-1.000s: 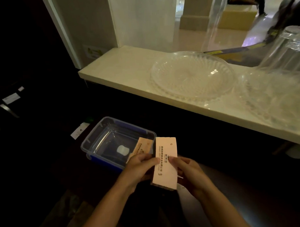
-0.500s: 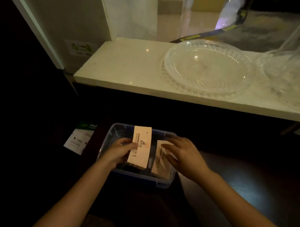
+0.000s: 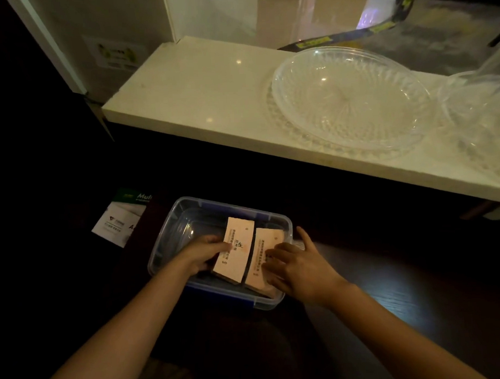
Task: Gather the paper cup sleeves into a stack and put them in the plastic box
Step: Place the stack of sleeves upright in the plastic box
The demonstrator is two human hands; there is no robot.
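One pale stone counter (image 3: 200,89) runs across the top of the view, and on it sit two clear glass dishes: a big cut-glass dish (image 3: 350,100) near the middle and a second dish (image 3: 478,116) at the right edge, partly out of view. Below, on the dark surface, stands one clear plastic box (image 3: 174,234) with blue clips. Left of it lies one printed leaflet (image 3: 119,219), just apart from the box. Two stacks of paper cup sleeves are inside the box, side by side: the left stack (image 3: 236,249) tilted with its near end raised, the right stack (image 3: 262,259) lying lower against the box's right wall. The left hand (image 3: 201,254) pinches the left stack along its edge, thumb on top. The right hand (image 3: 299,265) rests flat, fingers spread, pressing on the right stack.

Half a second ago the left stack was held higher above the box; it now sits lower, down inside, beside the other.
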